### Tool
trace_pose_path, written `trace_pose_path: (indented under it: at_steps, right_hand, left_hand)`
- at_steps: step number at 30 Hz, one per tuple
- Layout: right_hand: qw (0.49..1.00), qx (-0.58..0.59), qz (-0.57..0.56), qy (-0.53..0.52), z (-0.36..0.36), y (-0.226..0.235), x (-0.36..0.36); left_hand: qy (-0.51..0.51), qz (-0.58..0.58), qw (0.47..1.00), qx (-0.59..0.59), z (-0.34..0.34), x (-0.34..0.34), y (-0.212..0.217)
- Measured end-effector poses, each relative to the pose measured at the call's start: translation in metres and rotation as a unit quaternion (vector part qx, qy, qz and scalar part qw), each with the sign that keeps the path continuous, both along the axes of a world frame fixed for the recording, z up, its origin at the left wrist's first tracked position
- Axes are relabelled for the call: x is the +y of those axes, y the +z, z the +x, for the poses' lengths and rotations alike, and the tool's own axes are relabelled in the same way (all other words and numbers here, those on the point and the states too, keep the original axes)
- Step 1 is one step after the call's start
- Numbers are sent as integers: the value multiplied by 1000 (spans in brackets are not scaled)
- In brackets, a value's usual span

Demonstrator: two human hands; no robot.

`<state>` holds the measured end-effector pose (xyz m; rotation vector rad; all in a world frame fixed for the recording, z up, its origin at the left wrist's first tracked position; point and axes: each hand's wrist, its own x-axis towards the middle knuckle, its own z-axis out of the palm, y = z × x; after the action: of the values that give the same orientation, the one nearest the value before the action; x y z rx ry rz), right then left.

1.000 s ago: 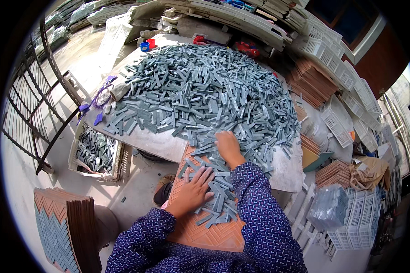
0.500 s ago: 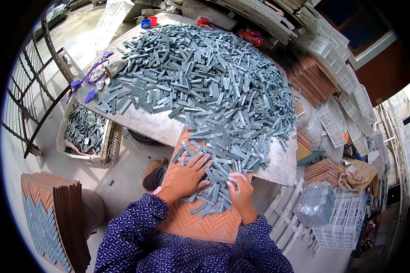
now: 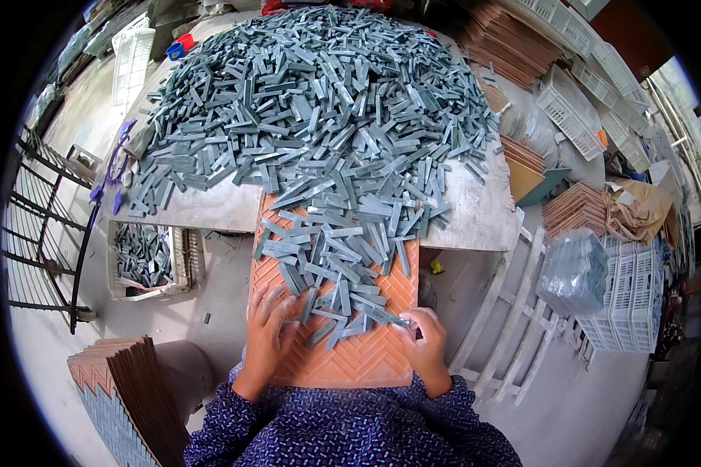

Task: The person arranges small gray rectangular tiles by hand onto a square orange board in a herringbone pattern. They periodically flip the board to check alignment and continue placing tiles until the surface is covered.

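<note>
Matt grey-green tile strips (image 3: 319, 117), stone-like and smooth, heap on a rough, dusty concrete bench (image 3: 475, 218); an orange moulded plastic tray (image 3: 366, 362) with a ribbed herringbone surface; white plastic crates (image 3: 635, 300); patterned blue cloth sleeves (image 3: 350, 428).

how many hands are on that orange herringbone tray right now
2. The left hand lies flat on the orange herringbone tray's lower left part, beside loose grey tile strips. The right hand is at its lower right corner, fingers pinching a strip. No other hands show.
</note>
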<state>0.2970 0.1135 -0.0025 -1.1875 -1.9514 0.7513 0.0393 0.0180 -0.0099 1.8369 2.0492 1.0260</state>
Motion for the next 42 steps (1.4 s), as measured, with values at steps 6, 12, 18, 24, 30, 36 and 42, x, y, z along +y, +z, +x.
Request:
trace_pose_path:
  at_steps: [6, 12, 18, 24, 30, 36, 42]
  right_hand:
    - [994, -10, -111, -6, 35, -4, -41]
    - [994, -25, -109, 7, 37, -3, -47]
    - [996, -68, -45, 36, 44, -10, -50]
    - [996, -90, -24, 1, 51, -8, -62]
    - [997, -73, -25, 10, 48, -5, -61]
    - [995, -87, -49, 25, 41, -9, -54]
    - [988, -110, -77, 73, 35, 13, -22]
  left_hand:
    - [3, -35, 999, -23, 4, -28, -5]
    - [-21, -6, 1000, 10, 16, -11, 5]
    - [-123, -8, 992, -34, 50, -17, 9]
    - [-196, -19, 980, -35, 65, -12, 5]
    - [-141, 4, 990, 31, 67, 16, 3]
    - [-125, -6, 992, 28, 67, 23, -4]
    - [-110, 1, 994, -3, 65, 18, 0]
